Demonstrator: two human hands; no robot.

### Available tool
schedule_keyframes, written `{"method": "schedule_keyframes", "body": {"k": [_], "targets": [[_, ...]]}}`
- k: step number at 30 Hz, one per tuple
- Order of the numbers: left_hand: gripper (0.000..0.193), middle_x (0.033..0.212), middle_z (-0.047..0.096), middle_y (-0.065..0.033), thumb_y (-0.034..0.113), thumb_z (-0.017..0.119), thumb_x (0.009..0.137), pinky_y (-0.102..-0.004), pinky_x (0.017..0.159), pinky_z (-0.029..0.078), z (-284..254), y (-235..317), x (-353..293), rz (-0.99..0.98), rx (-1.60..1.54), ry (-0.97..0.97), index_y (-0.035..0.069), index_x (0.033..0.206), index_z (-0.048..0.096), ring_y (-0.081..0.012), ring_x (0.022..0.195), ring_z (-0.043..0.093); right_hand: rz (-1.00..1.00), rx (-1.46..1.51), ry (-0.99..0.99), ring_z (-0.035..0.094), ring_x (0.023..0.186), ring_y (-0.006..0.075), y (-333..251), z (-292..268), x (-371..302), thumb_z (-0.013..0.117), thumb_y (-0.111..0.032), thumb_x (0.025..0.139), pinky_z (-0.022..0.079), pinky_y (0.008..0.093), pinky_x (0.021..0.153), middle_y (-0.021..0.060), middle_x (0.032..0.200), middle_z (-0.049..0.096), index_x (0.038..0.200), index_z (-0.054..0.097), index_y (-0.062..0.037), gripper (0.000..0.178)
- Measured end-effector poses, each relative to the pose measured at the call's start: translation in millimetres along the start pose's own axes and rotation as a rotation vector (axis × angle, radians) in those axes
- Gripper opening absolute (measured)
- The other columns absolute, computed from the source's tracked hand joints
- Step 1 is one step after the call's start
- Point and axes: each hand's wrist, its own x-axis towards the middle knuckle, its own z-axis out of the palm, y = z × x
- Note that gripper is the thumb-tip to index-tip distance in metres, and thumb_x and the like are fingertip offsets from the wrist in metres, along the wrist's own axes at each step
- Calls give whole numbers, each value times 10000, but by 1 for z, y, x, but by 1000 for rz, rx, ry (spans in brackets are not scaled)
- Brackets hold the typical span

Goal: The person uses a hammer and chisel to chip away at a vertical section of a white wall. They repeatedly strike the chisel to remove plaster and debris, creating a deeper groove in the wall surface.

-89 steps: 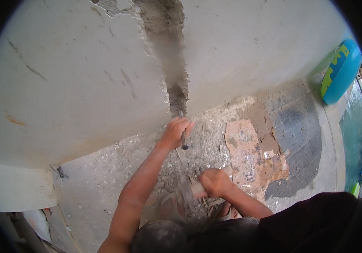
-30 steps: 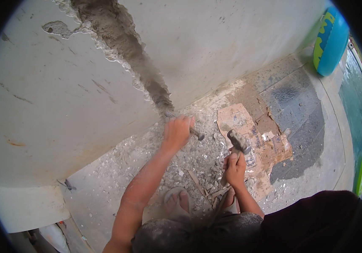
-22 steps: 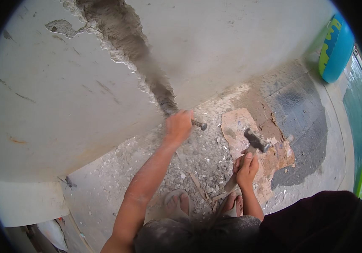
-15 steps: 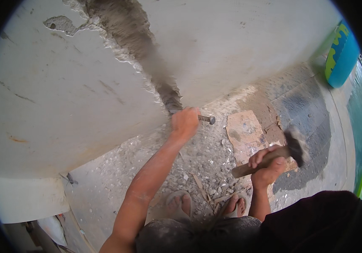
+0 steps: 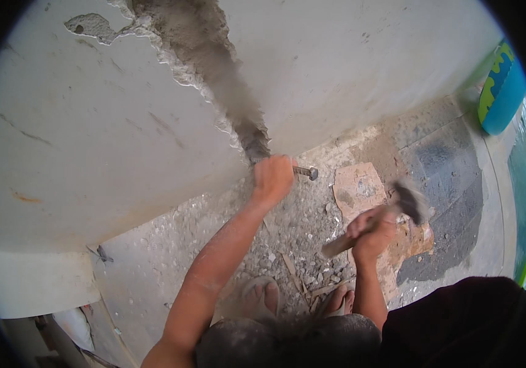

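My left hand [image 5: 274,180] is wrapped round a metal chisel [image 5: 305,172], whose struck end sticks out to the right of my fist. Its tip side meets the lower end of a rough groove [image 5: 241,104] broken into the pale wall [image 5: 122,141]; the tip itself is hidden. My right hand [image 5: 374,232] grips the wooden handle of a hammer [image 5: 409,202], its dark head blurred by motion. The hammer is apart from the chisel, to its lower right.
Rubble [image 5: 312,227] covers the floor along the wall's foot, around my sandalled feet [image 5: 261,294]. A torn flat pinkish piece [image 5: 359,187] lies right of the chisel. Wood strips [image 5: 293,273] lie by my feet. A blue and green board-like object [image 5: 503,92] leans at the far right.
My right hand has swung the hammer left and slightly up, nearer the chisel. My left hand keeps the chisel at the groove; the whole view has shifted a little.
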Motion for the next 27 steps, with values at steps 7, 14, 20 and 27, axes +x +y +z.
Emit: {"method": "schedule_keyframes", "body": {"k": [7,14,20,27], "targets": [[91,802,685,-112,167,647,771,-440,678,513,-3,3,0,98,-14,60,122,817,711,-322,798,672,-198,-813,-209,515,502,157,61,12,3,530,-284,982,421,299,475,45,608,561,733,551,-63,333],[120,844,683,-112,139,676,722,-426,724,504,-10,-10,-14,53,-108,85,132,837,710,-314,830,661,-214,274,-136,557,572,188,-24,26,-2,451,-428,1005,482,335,529,60,656,541,909,536,-69,381],[102,827,665,-112,145,682,713,-435,731,491,6,-9,-14,108,-118,68,118,811,697,-320,828,648,8,-908,-303,626,685,328,84,-15,-3,555,-279,951,487,398,635,174,706,607,1000,626,11,302],[78,823,655,-97,141,690,700,-407,700,503,-11,-14,-22,111,-151,160,123,775,673,-307,812,645,-372,20,-181,527,549,238,-10,25,-30,520,-283,964,448,352,547,96,697,570,751,545,-42,323]]}}
